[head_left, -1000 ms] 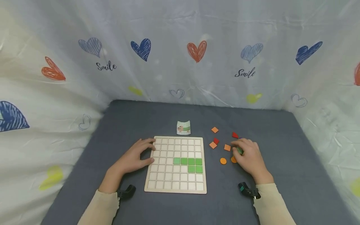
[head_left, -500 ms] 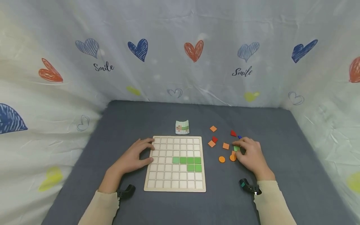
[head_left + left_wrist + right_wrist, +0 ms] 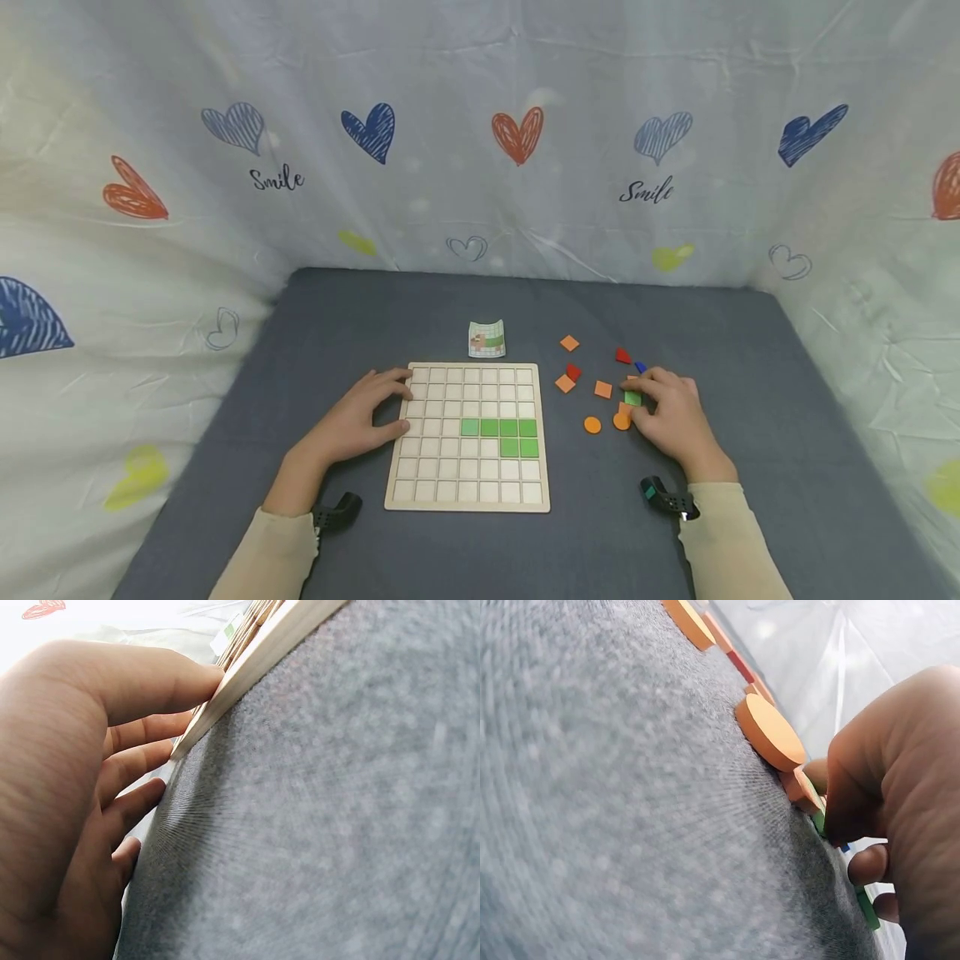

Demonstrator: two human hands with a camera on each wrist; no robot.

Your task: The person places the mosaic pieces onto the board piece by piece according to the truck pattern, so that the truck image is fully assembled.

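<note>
In the head view my left hand rests at the left edge of a pale wooden grid board. In the left wrist view its thumb and fingers touch the board's side. Several green square tiles lie in the board's cells toward the right. To the right of the board, my right hand has thumb and index finger on either side of a loose green square tile, pinching it at the table. An orange round tile and an orange piece lie against those fingers; the other fingertips are partly hidden.
A small pattern card lies behind the board. Orange square tiles, red pieces, a blue piece and another orange round tile are scattered on the grey cloth. A white curtain hangs around the table.
My right hand has shifted slightly to the right, and the green tile between its thumb and index finger has come into clearer view. My left hand stays on the board's edge.
</note>
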